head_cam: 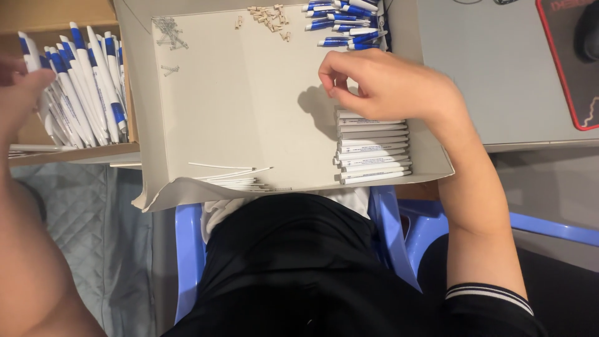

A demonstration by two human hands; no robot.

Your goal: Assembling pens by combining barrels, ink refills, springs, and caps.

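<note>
A shallow white cardboard tray [249, 118] rests on my lap. My right hand [390, 84] hovers over a row of white pen barrels [372, 146] at the tray's right side, fingertips pinched together just above the top barrel; whether they grip one I cannot tell. My left hand [19, 90] is blurred at the far left, touching a bunch of white-and-blue assembled pens [84, 87] in a brown box [75, 151]. Thin white ink refills [234, 176] lie at the tray's front edge.
Small metal springs [168, 31] and beige plastic tips [268, 17] lie at the tray's back, with blue-and-white pen halves [349, 22] at its back right. A grey desk [493, 68] with a red-edged mat [568, 62] is on the right. A blue plastic chair [399, 224] is below.
</note>
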